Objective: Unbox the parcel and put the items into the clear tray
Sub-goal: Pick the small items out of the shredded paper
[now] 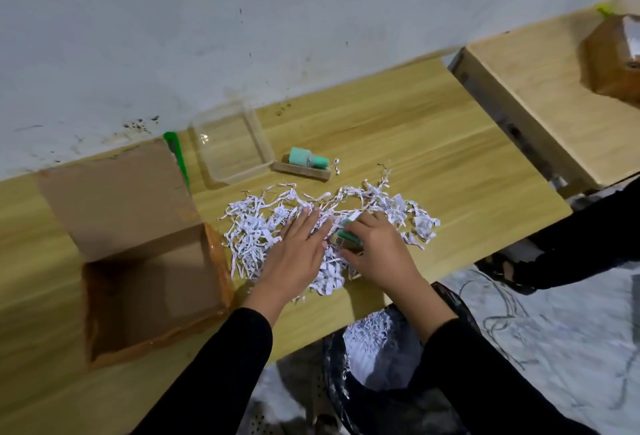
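tray right of box

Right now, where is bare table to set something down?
Bare wood lies beyond the shredded paper, right of the teal bottle, toward the table edge. Crowded: paper under both hands, and the open box on the left.

A light wood grain with yellowish streaks is shown on the table; the same pattern is seen on the side unit. The open box is plain brown cardboard, orange-brown along its taped edges. The shredded paper is white with faint grey print. The tray is clear and colourless. A mint-green item is seen on a tan wooden block. A bright green strip is seen beside the box. Sleeves are black. The wall is off-white with dark specks
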